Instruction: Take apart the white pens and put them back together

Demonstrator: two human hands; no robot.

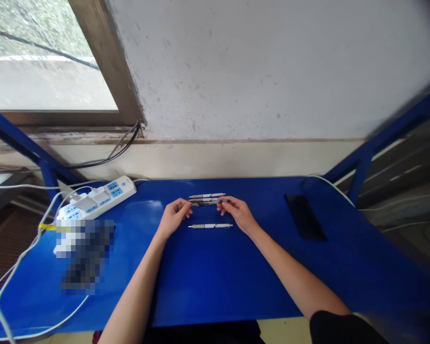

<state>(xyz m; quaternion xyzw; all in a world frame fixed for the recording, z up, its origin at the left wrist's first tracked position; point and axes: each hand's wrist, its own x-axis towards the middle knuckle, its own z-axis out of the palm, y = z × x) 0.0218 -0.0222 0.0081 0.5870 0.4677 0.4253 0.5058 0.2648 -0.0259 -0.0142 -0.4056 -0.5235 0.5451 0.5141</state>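
Observation:
Between my two hands a pen (205,202) lies crosswise over the blue table, its left end pinched by my left hand (175,216) and its right end by my right hand (234,210). Just beyond it is another white and grey pen (207,196), parallel to it and very near. My fingers partly cover the ends of the held pen. Closer to me, a separate white and grey pen (210,226) rests flat on the table, touched by neither hand.
The blue table (200,277) meets a wall at the back. At left are a white power strip (103,197) with plugs, a blurred dark item (86,258) and loose white cables. A flat black object (306,217) lies at right. Blue frame bars rise at both sides.

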